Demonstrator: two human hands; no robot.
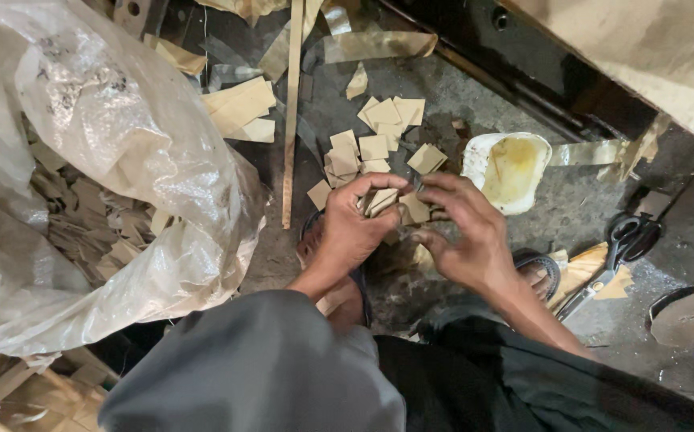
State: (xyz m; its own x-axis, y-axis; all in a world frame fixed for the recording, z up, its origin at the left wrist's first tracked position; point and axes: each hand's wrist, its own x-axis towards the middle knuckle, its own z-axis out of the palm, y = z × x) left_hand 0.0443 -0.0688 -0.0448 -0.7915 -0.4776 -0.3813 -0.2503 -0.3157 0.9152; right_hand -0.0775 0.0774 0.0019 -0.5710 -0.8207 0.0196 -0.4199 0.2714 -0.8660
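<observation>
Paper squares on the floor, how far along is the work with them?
Done: the big plastic sack already holds many folded tan pieces. In hand: left hand and right hand pinch one paper square. Left: loose squares on the floor.

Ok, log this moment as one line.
left hand: holds small tan card squares | right hand: fingers on same squares | nearby: white glue-stained tub

Big plastic sack (115, 160) sits at left, paper scraps inside. Cut paper squares (375, 140) lie scattered on the floor (579, 208) ahead of both hands. Wooden strip (291, 120) runs between sack and squares. Small tub (507, 170) right of the squares; scissors (615, 252) further right, near a round lid (691, 318).
</observation>
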